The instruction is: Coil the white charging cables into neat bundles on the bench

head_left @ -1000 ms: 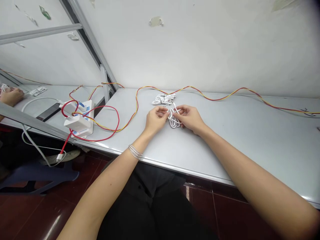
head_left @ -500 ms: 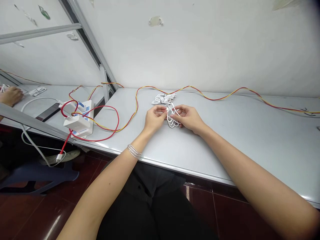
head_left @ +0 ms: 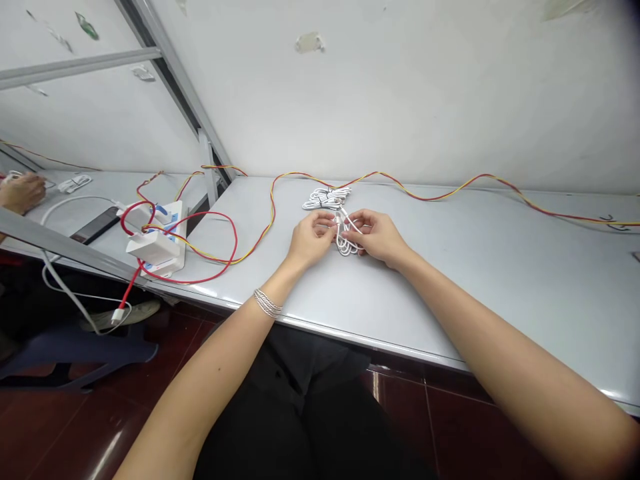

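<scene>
A loosely coiled white charging cable is between my two hands, just above the grey table. My left hand pinches the cable near a white plug end, thumb against fingers. From the other side my right hand grips the loops of the same cable between thumb and fingers. Part of the coil is hidden behind the fingers. Just beyond my hands lie bundled white cables with dark ties round them.
At left stands a power strip with white chargers and a red cable looping over the table. A red-yellow wire runs along the wall. Past the metal frame are a phone and another person's hand.
The plug end at my left fingers has shifted slightly right, closer to my right hand. Both hands keep their hold. The other person's hand has moved a little.
</scene>
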Demonstrator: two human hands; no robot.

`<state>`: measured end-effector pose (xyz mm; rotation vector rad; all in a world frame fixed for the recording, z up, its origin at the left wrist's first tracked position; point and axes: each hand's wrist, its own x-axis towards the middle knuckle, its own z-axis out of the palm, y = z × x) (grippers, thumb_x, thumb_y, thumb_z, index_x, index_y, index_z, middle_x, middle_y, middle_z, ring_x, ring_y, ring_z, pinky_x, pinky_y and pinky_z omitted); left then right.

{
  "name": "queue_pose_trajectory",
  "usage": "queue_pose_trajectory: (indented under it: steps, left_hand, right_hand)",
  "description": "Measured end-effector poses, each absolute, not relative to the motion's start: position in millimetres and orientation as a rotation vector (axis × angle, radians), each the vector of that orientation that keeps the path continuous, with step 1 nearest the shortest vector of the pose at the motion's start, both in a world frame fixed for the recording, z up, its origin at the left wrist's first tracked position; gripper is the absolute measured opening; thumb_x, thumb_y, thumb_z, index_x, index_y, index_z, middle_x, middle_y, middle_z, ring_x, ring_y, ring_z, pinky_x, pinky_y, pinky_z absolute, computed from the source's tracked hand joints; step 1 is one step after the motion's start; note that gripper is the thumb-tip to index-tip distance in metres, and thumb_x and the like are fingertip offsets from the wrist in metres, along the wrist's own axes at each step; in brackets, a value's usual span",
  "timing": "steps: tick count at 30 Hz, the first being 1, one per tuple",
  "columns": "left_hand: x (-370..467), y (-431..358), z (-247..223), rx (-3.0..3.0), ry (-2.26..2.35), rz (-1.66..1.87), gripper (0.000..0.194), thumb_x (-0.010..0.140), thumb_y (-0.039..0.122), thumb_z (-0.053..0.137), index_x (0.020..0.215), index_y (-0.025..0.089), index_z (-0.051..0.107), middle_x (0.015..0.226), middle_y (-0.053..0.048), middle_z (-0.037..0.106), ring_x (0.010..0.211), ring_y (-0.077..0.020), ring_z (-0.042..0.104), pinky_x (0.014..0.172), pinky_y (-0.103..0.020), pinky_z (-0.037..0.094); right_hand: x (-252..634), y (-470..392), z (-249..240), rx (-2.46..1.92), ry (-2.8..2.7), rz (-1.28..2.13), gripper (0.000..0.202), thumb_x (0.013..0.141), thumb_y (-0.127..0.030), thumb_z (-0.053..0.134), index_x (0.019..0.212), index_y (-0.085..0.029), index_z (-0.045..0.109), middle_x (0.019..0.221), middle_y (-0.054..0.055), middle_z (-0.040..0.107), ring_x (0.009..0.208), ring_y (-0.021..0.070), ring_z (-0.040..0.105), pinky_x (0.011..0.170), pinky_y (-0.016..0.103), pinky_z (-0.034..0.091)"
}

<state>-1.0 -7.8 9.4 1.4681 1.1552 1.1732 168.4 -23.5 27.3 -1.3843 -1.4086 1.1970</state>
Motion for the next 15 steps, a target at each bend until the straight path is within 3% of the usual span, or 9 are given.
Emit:
queue_pose_trajectory:
  steps: [3,9,15]
  left_hand:
    - [-0.5,-7.7,8.7,1.496,1.173,1.170,0.023,0.082,0.007,0.068,0.103,0.015,0.064,0.096,-0.007,0.073,0.069,-0.0110,0.069,0.067,-0.024,0.058]
    - [2.2,-10.5,13.2,1.398,1.074,1.159,0.020,0.084,0.003,0.064,0.099,0.016,0.059,0.077,0.000,0.070,0.051,-0.0065,0.059,0.052,-0.020,0.048]
    - [1.6,-12.8,19.9,1.269,1.091,1.224,0.031,0.080,0.004,0.072,0.102,0.018,0.055,0.073,0.003,0.068,0.047,-0.0048,0.052,0.050,-0.019,0.041]
  right_hand:
    - [165.4,-26.0,32.1,-1.383,-1.382,1.193,0.020,0.080,-0.012,0.076,0.092,-0.018,0.061,0.067,-0.003,0.061,0.048,0.0100,0.054,0.040,0.023,0.047]
    - [164.4,-26.3,32.7,-1.390,-1.376,1.194,0.022,0.077,-0.014,0.077,0.089,-0.019,0.060,0.067,-0.003,0.062,0.048,0.0100,0.054,0.040,0.022,0.047]
    - [166.4,-24.2,27.6,-1.382,-1.403,1.166,0.025,0.076,-0.016,0.080,0.091,-0.019,0.061,0.066,-0.003,0.062,0.046,0.0093,0.055,0.039,0.021,0.048]
